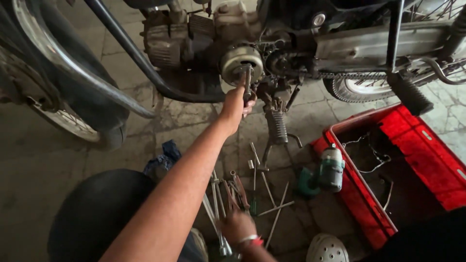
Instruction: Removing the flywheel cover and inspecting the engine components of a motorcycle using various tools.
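My left hand (236, 103) reaches up to a motorcycle engine (204, 34) and grips a metal wrench (248, 80). The wrench's head sits on the centre of the round silver rotor (239, 60) on the engine's side. My right hand (238, 226), with a red and white band at the wrist, rests low on a pile of long metal hand tools (228, 194) spread on the stone floor. Its fingers lie among the tools, and whether they grip one is hidden.
The front wheel (73, 123) stands at left and the rear wheel (361, 87) at right. A ribbed foot peg (277, 127) hangs below the engine. A green power driver (330, 170) lies beside a red crate (437, 160). A blue rag (165, 156) and a white vented cap (326, 250) lie nearby.
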